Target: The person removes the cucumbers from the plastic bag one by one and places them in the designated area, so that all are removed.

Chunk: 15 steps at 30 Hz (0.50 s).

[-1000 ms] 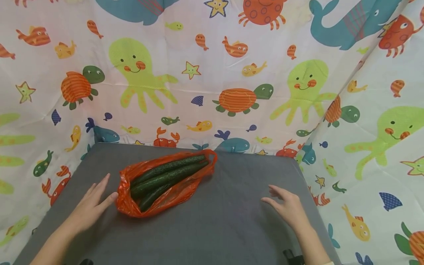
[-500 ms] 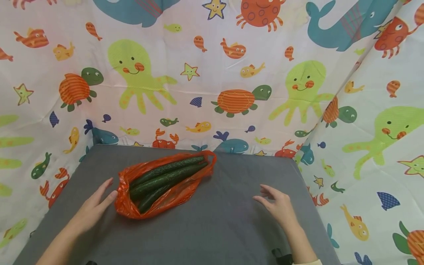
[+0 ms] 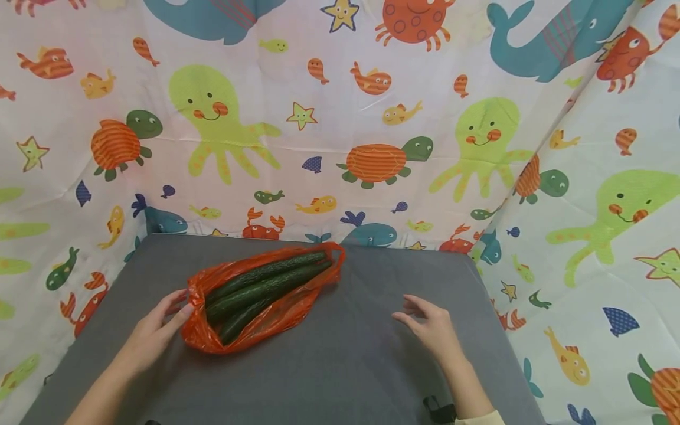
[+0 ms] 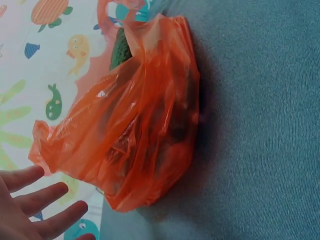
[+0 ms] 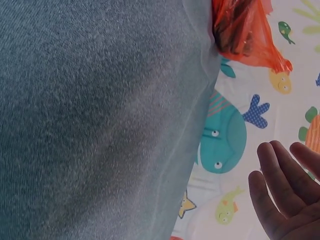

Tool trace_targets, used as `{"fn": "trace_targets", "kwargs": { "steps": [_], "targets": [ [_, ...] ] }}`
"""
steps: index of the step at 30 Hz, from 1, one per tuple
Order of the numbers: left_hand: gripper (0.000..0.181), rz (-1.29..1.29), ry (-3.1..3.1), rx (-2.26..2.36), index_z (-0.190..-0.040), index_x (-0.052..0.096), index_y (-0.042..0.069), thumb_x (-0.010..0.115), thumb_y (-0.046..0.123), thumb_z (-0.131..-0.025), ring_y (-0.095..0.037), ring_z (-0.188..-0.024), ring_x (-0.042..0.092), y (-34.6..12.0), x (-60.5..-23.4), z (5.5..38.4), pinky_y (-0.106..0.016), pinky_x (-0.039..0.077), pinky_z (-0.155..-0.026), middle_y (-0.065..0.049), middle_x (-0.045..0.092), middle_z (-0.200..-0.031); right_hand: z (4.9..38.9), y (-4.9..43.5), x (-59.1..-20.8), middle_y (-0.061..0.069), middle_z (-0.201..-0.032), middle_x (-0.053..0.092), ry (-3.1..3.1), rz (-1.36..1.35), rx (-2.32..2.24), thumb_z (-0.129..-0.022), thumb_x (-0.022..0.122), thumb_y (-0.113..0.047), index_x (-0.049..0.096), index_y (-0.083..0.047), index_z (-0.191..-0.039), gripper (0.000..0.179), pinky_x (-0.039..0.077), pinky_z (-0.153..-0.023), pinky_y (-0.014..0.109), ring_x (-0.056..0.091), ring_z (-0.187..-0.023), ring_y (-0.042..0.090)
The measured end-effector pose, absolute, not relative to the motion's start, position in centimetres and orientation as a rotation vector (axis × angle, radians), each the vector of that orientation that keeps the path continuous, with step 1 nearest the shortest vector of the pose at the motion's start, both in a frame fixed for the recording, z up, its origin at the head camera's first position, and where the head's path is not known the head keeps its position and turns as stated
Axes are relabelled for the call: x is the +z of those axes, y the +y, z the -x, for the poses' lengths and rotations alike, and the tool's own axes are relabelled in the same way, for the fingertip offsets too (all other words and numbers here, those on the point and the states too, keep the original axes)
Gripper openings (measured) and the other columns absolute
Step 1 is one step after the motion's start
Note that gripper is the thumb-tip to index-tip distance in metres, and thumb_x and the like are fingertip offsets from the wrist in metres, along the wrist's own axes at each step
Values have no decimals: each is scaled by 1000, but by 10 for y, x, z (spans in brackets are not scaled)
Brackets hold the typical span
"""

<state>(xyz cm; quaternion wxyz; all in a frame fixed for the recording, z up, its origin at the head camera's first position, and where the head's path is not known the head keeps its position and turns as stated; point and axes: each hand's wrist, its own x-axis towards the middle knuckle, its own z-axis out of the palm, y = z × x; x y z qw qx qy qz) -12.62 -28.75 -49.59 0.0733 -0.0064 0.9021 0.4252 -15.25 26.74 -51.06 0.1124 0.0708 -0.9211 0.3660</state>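
Three long dark-green cucumbers lie side by side in a thin orange-red plastic bag on the grey table. The bag's mouth gapes upward and its looped handle is at the far right end. My left hand is at the bag's left end, with fingertips at the rim; the left wrist view shows loosely extended fingers beside the plastic. Whether they touch it, I cannot tell. To the right, my right hand hovers over the table, apart from the bag, fingers loosely bent and holding nothing.
The grey tabletop reaches back to a white curtain printed with sea animals, which also hangs along the left and right sides. A black strap is at my right wrist.
My left hand has moved slightly right, up to the bag's left rim. My right hand has shifted left, closer to the bag. The bag and cucumbers stay in place on the table.
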Motion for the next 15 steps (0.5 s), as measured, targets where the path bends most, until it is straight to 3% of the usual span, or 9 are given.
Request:
{"fn": "trace_targets", "kwargs": {
  "steps": [9, 15],
  "targets": [
    [87, 114, 2811, 1143, -152, 34, 3, 57, 64, -94, -47, -126, 50, -276, -491, 124, -65, 46, -97, -28, 45, -147, 158, 258, -514, 7, -105, 77, -2693, -269, 1045, -77, 88, -29, 72, -12, -122, 51, 58, -83, 45, 75, -93, 22],
    [82, 159, 2815, 1164, -142, 41, 4, 65, 63, -90, -45, -119, 58, -270, -491, 122, -57, 52, -90, -25, 53, -139, 159, 253, -515, 6, -102, 78, -2642, -346, 1030, -76, 89, -25, 73, -12, -120, 48, 59, -81, 43, 75, -90, 20]
  ]
}}
